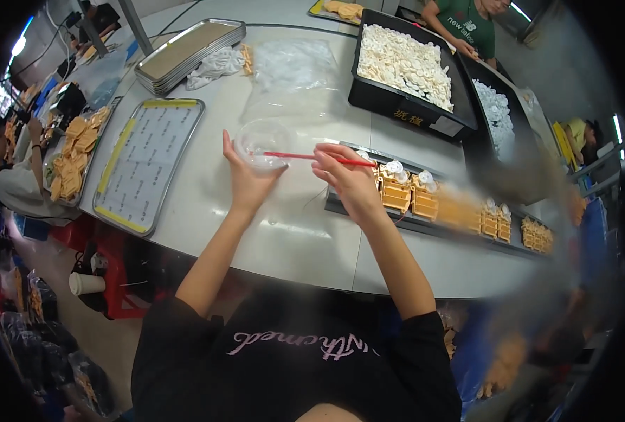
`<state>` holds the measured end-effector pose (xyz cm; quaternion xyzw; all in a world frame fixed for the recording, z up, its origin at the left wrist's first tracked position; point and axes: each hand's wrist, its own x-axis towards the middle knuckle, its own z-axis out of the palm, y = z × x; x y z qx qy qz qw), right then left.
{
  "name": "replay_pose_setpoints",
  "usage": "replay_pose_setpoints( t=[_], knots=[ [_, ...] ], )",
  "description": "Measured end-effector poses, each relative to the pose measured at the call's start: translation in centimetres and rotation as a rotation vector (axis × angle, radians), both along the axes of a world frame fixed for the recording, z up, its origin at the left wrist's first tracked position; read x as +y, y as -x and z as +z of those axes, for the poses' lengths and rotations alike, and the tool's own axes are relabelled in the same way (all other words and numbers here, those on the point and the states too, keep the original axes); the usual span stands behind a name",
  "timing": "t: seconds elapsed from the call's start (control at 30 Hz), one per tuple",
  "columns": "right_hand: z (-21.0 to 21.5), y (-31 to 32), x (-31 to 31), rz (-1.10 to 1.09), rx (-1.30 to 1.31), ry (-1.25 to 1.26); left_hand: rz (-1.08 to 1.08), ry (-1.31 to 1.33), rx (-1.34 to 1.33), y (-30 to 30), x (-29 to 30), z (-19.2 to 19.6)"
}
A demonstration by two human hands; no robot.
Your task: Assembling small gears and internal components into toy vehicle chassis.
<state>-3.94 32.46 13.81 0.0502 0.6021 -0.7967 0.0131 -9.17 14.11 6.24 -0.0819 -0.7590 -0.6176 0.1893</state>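
My left hand (246, 179) holds a small clear plastic cup (263, 142) above the white table (284, 232), fingers wrapped under its base. My right hand (348, 181) grips a thin red stick (305, 157) that lies level, its tip reaching into the cup's rim. Just right of my right hand sits a long dark tray (404, 219) carrying a row of orange box-shaped parts (397, 191), some topped with small clear lids.
A metal tray with yellow edges (147, 162) lies to the left, a stack of metal trays (186, 53) behind it. Black bins of white parts (405, 67) stand at the back right beside clear plastic bags (291, 70). Other people work at the left and far edges.
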Motion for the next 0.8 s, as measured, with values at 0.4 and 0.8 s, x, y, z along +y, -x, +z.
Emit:
replay_pose_setpoints(
  t=[0.4,0.8],
  knots=[
    [-0.1,-4.2,0.9,-0.237,0.098,0.136,0.281,0.400,0.152,-0.5,-3.6,-0.1],
    [-25.3,-45.3,27.4,-1.372,-0.853,-1.341,-0.451,0.266,-0.046,-7.6,7.4,2.3]
  ],
)
